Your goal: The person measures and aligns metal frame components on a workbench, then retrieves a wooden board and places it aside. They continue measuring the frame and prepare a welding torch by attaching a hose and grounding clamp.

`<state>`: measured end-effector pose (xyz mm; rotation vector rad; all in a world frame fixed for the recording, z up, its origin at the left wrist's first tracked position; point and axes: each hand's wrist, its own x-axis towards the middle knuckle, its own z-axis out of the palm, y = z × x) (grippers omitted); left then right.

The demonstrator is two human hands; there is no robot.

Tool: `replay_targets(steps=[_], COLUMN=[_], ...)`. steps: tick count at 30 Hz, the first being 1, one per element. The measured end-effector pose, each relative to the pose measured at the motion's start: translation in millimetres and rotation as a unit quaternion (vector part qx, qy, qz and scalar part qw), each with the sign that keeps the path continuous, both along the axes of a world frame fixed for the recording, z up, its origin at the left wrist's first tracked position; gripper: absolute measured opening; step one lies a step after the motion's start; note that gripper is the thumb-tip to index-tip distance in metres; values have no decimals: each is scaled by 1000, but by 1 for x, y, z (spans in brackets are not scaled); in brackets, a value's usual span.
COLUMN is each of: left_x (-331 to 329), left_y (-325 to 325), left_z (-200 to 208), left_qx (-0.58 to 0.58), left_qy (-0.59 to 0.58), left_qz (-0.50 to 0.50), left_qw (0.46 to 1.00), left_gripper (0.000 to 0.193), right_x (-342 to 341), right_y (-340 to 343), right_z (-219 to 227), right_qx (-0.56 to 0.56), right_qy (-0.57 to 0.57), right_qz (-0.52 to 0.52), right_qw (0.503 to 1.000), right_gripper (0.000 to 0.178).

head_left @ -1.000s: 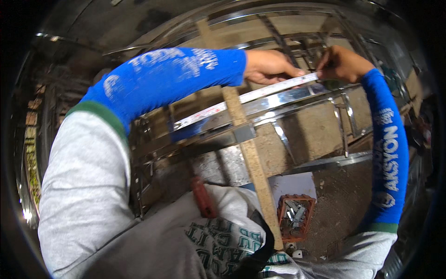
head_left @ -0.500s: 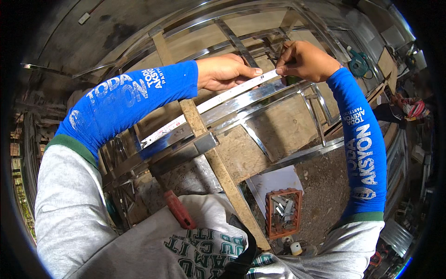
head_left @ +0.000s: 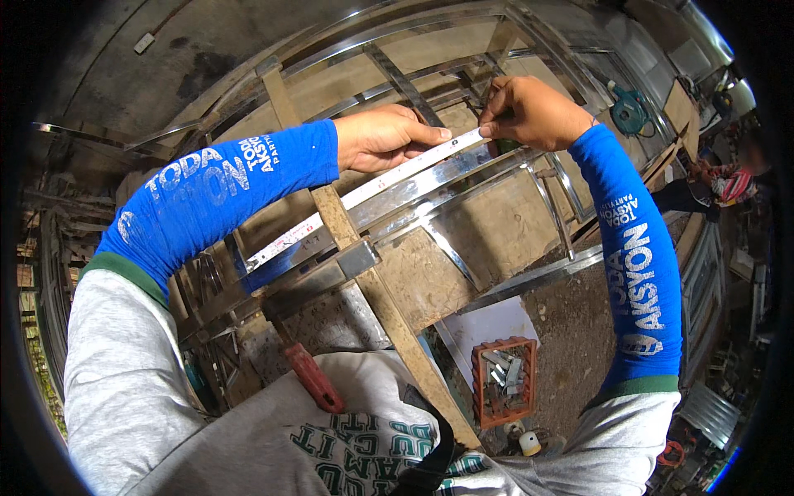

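A white measuring tape (head_left: 405,175) with red and black marks is stretched along a shiny metal tube (head_left: 434,197), slanting up from lower left to right. My left hand (head_left: 382,138) grips the tape from its far side, thumb laid along the upper edge and fingers curled underneath. At the tape's right end, my right hand (head_left: 536,114) is closed in a pinch, fingertips touching the blade. Whether anything small sits in that pinch is hidden. Wooden bar (head_left: 337,217) crosses beneath the tape and tube.
Welded metal frames (head_left: 397,78) spread across the far side. An orange plastic crate (head_left: 477,388) of metal pieces sits low on the right. A red-handled tool (head_left: 314,380) lies against my shirt. A teal power tool (head_left: 630,109) is at far right, near another person (head_left: 703,194).
Both hands and the tape appear slightly further left in the picture, along with the whole scene. The grip of each hand looks the same.
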<state>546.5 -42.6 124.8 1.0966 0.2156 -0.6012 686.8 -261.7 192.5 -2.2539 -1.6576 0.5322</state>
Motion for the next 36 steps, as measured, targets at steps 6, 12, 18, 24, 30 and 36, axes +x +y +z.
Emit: replay_targets(steps=[6, 12, 18, 24, 30, 36], left_x=[3, 0, -1, -4, 1, 0], left_y=[6, 1, -2, -7, -6, -4], left_z=[-9, -5, 0, 5, -2, -1], left_qx=[9, -1, 31, 53, 61, 73], left_qy=[13, 7, 2, -21, -21, -9], left_qz=[4, 8, 18, 26, 12, 9], left_qw=[1000, 1000, 999, 998, 998, 997], left_gripper=[29, 29, 26, 26, 30, 30], right_x=[-6, -3, -5, -6, -9, -10], right_y=[1, -3, 0, -1, 1, -1], right_z=[5, -3, 5, 5, 10, 11], right_qx=[-6, 55, 13, 21, 0, 24], right_qy=[19, -18, 1, 0, 1, 3], right_qz=[-16, 13, 0, 5, 4, 7], right_qw=[1000, 998, 1000, 1000, 1000, 1000], right_gripper=[14, 16, 13, 16, 14, 13])
